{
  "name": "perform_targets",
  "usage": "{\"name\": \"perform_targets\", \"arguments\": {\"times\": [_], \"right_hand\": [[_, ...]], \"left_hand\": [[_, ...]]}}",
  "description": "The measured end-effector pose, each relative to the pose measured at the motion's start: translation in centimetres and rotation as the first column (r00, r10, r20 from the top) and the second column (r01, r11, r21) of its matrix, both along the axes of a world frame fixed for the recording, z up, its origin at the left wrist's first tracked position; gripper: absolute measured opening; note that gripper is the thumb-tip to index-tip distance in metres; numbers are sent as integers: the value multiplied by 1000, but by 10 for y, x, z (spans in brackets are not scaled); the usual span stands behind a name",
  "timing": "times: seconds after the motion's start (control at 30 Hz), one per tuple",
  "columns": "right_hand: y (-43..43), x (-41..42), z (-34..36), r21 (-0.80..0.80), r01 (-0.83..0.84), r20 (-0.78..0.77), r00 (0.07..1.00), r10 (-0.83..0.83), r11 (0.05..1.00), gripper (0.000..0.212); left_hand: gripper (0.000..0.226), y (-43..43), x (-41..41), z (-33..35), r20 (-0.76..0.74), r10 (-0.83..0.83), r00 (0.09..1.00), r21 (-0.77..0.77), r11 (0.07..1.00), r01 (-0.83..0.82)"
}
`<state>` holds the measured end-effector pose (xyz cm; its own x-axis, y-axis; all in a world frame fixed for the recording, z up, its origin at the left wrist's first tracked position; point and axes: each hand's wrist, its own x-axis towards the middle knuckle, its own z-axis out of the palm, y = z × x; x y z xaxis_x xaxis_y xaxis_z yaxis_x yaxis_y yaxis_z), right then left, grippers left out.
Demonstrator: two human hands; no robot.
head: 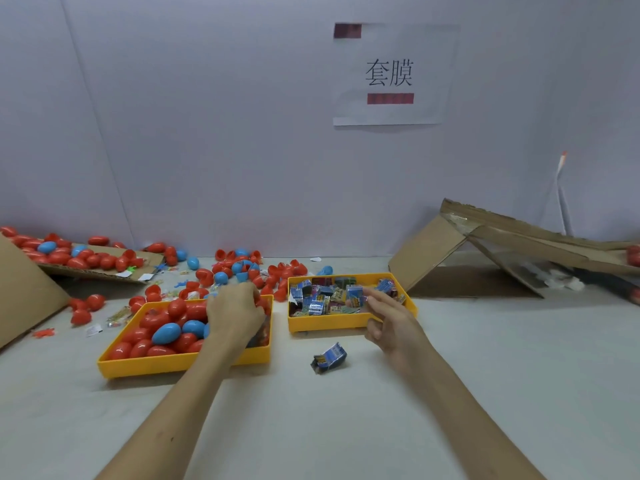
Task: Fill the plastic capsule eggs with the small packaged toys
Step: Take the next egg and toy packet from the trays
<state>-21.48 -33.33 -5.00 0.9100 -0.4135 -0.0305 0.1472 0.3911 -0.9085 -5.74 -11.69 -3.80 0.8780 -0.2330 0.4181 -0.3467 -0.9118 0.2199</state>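
Loose toy packet point(328, 358) is logged at lower centre, on table point(346, 427). Left hand point(235, 313) is curled over eggs point(166, 332) in left tray point(173, 365); grip cannot be told. Right hand point(391, 320) is half-curled, fingertips at packets point(318, 303) in right tray point(325, 322); hold cannot be told.

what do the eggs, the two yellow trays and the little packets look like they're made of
Eggs: glossy hard plastic, going by the sharp highlights on the red and blue shells. Yellow trays: rigid moulded plastic, smooth and duller, with even thin walls. Packets: printed film or foil, probably; they look crinkled and glinting, but too blurred to say which.
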Motion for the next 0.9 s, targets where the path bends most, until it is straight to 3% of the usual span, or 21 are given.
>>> {"name": "perform_targets", "arguments": {"times": [0.07,0.13,0.23,0.33,0.4,0.6,0.73,0.9], "right_hand": [[1,0,1,8,-10,-2,1000,10,1000,23],[3,0,1,4,-25,4,1000,25,1000,23],[6,-1,0,-35,-88,16,996,89,995,22],[11,-3,2,-67,-143,4,990,143,988,23],[13,-4,4,-72,-160,14,987,162,984,30],[11,-4,2,-107,-189,-13,982,189,976,40],[10,-3,2,-85,-204,-33,979,202,975,42],[9,-5,3,-103,-183,-35,983,180,978,48]], "left_hand": [[22,1,-4,0,37,-49,998,-86,995,52],[24,-1,-14,4,82,-169,982,-288,939,186],[15,-11,-37,15,49,-401,915,-626,701,341],[16,-22,-62,18,-105,-647,755,-911,367,188],[23,-27,-71,12,-138,-719,681,-958,271,92],[27,-32,-77,-8,-181,-768,614,-976,215,-19],[21,-32,-78,-11,-198,-751,630,-978,192,-79],[24,-34,-83,-11,-165,-755,634,-982,183,-38]]}}
